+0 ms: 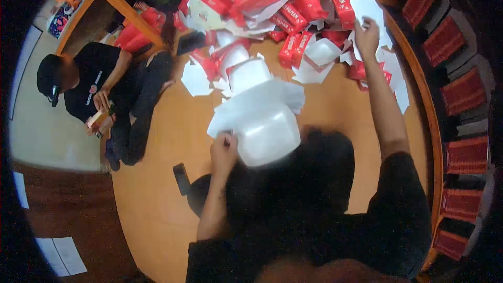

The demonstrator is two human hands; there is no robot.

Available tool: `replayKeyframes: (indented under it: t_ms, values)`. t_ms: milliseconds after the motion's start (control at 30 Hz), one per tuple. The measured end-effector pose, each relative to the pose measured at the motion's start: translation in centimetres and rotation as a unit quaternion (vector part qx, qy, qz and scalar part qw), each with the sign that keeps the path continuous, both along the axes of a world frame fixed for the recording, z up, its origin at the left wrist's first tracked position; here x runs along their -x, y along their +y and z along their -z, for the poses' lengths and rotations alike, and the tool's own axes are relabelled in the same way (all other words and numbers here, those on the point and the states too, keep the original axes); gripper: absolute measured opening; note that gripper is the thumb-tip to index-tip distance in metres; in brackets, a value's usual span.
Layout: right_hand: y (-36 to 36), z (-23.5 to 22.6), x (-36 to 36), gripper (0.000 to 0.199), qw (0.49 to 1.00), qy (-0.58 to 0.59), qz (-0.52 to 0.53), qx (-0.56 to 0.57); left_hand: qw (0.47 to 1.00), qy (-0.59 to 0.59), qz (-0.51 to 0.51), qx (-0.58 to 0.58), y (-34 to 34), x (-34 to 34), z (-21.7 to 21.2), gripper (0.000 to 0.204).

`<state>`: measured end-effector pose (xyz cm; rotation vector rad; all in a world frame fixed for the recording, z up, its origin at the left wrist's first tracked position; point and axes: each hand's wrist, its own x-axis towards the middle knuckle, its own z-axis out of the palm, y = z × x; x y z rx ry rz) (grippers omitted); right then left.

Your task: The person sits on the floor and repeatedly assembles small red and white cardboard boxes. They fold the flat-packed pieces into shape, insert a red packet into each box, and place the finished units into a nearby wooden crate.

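In front of me lies a white paper food box (270, 136) with its smooth, rounded base up and wide white flaps (254, 99) spread beyond it. My left hand (224, 149) is closed at the box's left edge, with its fingertips against the flap. My right hand (368, 36) reaches far forward to the right side of the pile. Its fingers are curled at a white paperboard sheet (369, 10); the grip itself is partly hidden. More white boxes (250, 76) stand in a row just beyond the first one.
A heap of red-and-white folded boxes (293, 10) covers the far floor. One phone (181, 178) lies left of my leg, a dark flat object (190, 43) near the heap. Another person (99, 84) sits at left holding a small item. Red bundles (461, 94) line the right shelf.
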<state>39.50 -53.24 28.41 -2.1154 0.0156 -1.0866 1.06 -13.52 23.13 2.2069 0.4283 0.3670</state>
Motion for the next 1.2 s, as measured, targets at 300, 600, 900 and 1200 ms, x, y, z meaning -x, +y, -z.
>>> replayKeyframes:
  t_ms: [300,600,900,1200]
  values:
    - [-6.6,-3.1,-22.3,0.069,0.966,0.208,-0.011,0.153,0.995,-0.01,-0.004,0.101,-1.2,-0.1,1.6,0.024]
    - [-0.8,-8.7,-6.7,0.039,0.998,0.006,0.009,0.065,0.996,0.004,-0.004,0.089,-0.9,0.8,0.8,0.023]
    - [6.5,-6.7,17.4,0.023,0.872,-0.17,-0.368,0.275,0.995,-0.091,0.018,0.027,-0.4,1.3,0.6,0.017]
    - [11.7,-1.5,32.4,0.024,0.748,-0.053,-0.597,0.285,0.984,-0.157,0.084,-0.024,0.2,1.9,1.9,0.025]
